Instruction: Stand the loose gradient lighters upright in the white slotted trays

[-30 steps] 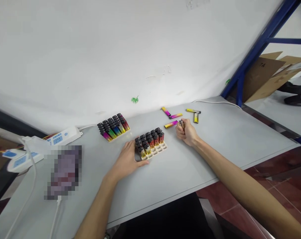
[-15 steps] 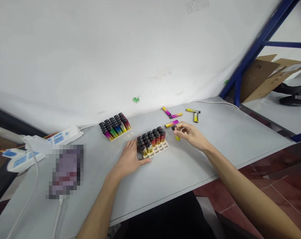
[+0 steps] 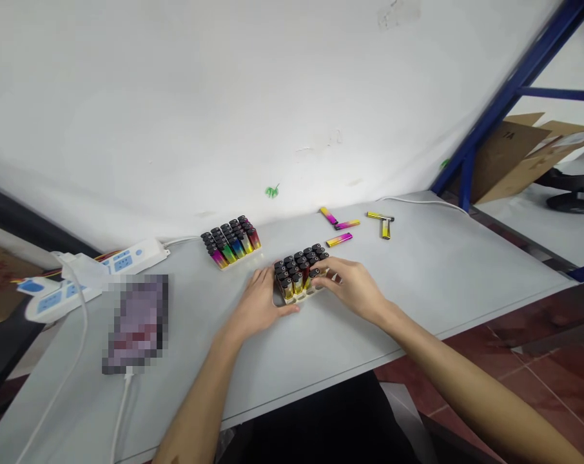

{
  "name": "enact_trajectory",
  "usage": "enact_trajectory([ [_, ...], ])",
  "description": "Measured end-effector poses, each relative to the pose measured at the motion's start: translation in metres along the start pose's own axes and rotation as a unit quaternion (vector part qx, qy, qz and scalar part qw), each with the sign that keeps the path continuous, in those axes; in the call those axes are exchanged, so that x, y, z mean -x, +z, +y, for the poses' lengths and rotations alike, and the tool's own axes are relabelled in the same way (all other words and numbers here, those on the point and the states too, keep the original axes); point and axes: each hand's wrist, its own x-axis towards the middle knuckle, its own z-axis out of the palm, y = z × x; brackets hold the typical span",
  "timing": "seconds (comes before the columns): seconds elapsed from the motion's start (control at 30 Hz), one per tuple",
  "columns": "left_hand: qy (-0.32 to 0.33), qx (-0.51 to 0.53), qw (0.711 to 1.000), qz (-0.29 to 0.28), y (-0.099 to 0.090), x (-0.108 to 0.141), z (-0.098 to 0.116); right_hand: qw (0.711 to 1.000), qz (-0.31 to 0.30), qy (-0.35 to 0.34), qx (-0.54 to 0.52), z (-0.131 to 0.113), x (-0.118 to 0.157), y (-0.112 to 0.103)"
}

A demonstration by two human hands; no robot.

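Note:
A pale tray point(image 3: 298, 298) stands in front of me, with rows of upright black-topped lighters point(image 3: 286, 285) in yellow and red. My left hand point(image 3: 257, 301) grips the tray's left end, the thumb along its front edge and the fingers behind. With my right hand point(image 3: 357, 288) I pinch a yellow lighter point(image 3: 314, 274) by its top, upright over the front row's holes towards the right. Its lower end is partly hidden by my fingers, so I cannot tell how deep it sits.
A second tray of multicoloured lighters point(image 3: 235, 248) stands at the back left. Several loose lighters point(image 3: 339, 240) lie near the wall at right. Power strips point(image 3: 122, 261), a blurred-out device point(image 3: 140, 322) and a white cable point(image 3: 122, 412) occupy the left.
My right hand has moved left with the yellow lighter, from beside the tray to over its front row. The left hand keeps its place at the tray. The view has shifted slightly.

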Motion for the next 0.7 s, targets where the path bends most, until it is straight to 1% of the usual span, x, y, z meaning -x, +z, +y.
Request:
enact_trajectory([
  [0.17,0.000,0.009,1.000,0.004,0.000,0.000,-0.001,0.999,-0.001,-0.004,0.054,0.003,-0.001,0.000],
  [0.27,-0.003,0.009,1.000,0.002,0.001,0.000,-0.002,0.997,0.001,0.006,0.076,0.002,-0.001,0.001],
  [0.33,-0.003,0.009,1.000,0.001,0.001,0.000,-0.003,0.996,-0.011,0.006,0.089,0.002,-0.001,-0.003],
  [0.4,-0.001,0.007,1.000,0.002,0.000,0.000,-0.002,0.995,-0.020,0.004,0.102,0.004,-0.003,-0.013],
  [0.43,-0.002,0.005,1.000,0.002,0.000,0.000,-0.002,0.994,-0.011,0.004,0.110,0.007,-0.006,-0.020],
  [0.5,-0.009,0.002,1.000,-0.002,-0.001,0.000,-0.001,0.989,0.040,0.023,0.142,0.020,-0.015,-0.038],
  [0.53,-0.012,0.001,1.000,-0.004,-0.001,0.000,-0.001,0.982,0.084,0.043,0.165,0.030,-0.021,-0.048],
  [0.57,-0.014,0.000,1.000,-0.006,-0.001,-0.001,-0.001,0.968,0.130,0.080,0.199,0.042,-0.028,-0.058],
  [0.6,-0.015,0.001,1.000,-0.008,-0.001,-0.001,-0.001,0.948,0.170,0.121,0.240,0.056,-0.036,-0.068],
  [0.63,-0.015,0.001,1.000,-0.008,-0.001,-0.001,-0.002,0.925,0.201,0.157,0.281,0.071,-0.043,-0.077],
  [0.7,-0.017,-0.001,1.000,-0.007,-0.001,-0.001,-0.003,0.883,0.226,0.222,0.347,0.102,-0.054,-0.091],
])
